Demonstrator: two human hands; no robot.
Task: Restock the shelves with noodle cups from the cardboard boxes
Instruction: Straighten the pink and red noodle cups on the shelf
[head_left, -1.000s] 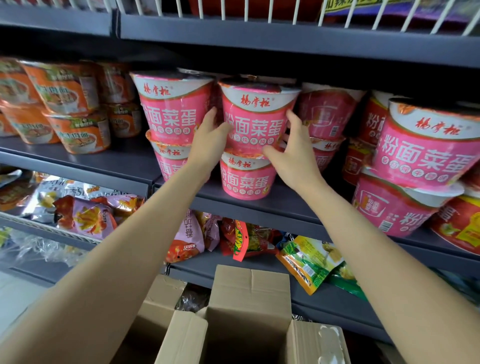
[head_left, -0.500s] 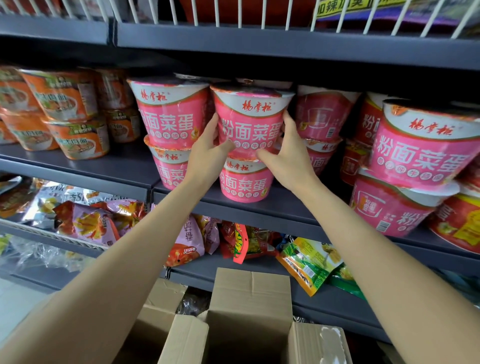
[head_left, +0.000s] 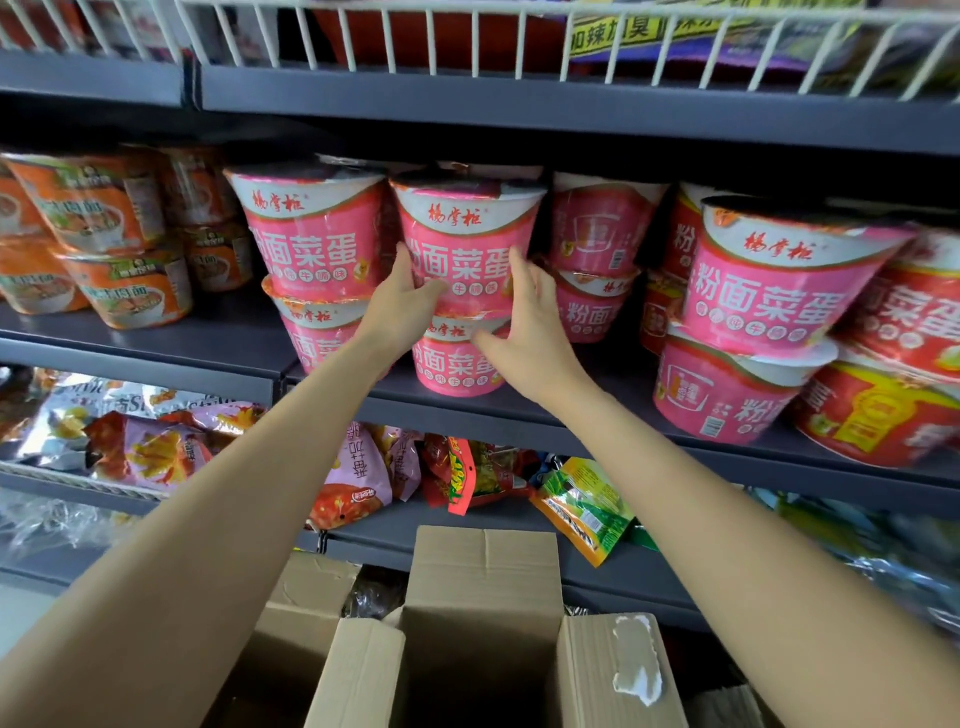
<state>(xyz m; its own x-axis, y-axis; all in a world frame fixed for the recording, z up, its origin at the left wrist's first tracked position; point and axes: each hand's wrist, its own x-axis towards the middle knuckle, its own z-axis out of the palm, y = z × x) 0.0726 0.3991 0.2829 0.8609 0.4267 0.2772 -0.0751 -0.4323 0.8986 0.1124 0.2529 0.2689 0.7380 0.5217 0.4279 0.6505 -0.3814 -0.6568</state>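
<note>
Hands, left hand (head_left: 402, 304) and right hand (head_left: 530, 322), press flat with straight fingers on both sides of the top pink cup (head_left: 465, 241), likely so it sits steady on the bottom cup (head_left: 452, 361) on the shelf (head_left: 519, 415).

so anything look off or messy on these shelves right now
Mostly tidy. On the lower shelf a green snack packet lies tilted, hanging over the front edge. The cardboard box flap has a torn white patch.

Pink noodle cup (head_left: 467, 244) upright atop another pink cup (head_left: 452, 358), mid-shelf; open cardboard box (head_left: 483, 623) below, contents unclear
</note>
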